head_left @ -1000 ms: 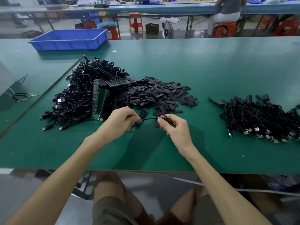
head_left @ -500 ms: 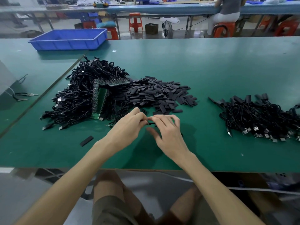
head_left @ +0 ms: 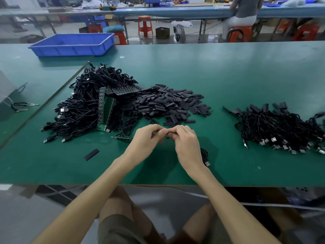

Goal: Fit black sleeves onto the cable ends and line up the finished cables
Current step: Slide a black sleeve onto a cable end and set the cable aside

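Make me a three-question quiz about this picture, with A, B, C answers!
1. Where is the blue tray?
A) at the far left of the table
B) at the near right corner
C) under the table

2. What colour is the table?
A) red
B) white
C) green

3. What are the left hand and right hand doing?
A) lying flat
B) pinching a thin black cable between them
C) lifting the tray

Answers:
1 A, the tray sits at the far left edge.
2 C, the surface is green all over.
3 B, the fingertips of both hands meet on the cable.
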Action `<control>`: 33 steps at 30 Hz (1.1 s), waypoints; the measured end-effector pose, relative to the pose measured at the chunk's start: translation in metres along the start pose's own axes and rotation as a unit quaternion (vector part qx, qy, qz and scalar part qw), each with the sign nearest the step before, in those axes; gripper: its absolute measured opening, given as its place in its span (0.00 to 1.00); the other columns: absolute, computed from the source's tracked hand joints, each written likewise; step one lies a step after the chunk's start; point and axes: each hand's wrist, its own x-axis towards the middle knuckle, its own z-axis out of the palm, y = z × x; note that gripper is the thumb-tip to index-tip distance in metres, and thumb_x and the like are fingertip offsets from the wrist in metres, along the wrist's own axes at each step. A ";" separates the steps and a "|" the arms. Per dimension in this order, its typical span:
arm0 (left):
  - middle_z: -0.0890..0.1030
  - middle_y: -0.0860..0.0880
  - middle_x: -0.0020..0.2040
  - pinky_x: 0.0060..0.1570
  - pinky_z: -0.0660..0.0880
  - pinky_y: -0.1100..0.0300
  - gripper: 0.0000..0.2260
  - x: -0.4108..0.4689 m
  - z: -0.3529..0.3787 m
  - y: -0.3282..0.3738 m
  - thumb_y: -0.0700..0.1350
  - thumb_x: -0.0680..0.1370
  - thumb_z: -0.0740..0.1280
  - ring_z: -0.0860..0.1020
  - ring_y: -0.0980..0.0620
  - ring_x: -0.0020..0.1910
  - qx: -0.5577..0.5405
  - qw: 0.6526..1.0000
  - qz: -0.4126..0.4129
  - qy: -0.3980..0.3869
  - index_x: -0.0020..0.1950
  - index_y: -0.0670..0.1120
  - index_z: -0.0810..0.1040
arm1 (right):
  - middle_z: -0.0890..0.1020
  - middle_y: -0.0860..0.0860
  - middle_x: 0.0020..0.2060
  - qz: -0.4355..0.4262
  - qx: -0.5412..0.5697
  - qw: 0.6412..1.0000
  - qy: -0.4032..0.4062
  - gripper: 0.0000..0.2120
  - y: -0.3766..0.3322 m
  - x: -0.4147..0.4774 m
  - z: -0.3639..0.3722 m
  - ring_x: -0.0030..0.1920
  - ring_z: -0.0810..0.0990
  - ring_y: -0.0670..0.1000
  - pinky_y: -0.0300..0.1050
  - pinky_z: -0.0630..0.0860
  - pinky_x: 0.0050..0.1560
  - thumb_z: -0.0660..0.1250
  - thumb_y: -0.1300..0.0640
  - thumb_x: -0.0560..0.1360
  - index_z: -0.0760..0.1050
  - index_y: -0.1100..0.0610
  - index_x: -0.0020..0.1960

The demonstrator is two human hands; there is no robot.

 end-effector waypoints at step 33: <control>0.80 0.51 0.39 0.35 0.72 0.62 0.10 0.012 0.011 -0.018 0.36 0.83 0.63 0.80 0.55 0.36 -0.065 0.997 -0.027 0.017 0.50 0.52 0.74 | 0.79 0.45 0.42 0.125 0.032 0.991 0.022 0.07 0.004 0.004 -0.004 0.47 0.77 0.51 0.56 0.75 0.53 0.65 0.58 0.83 0.78 0.57 0.48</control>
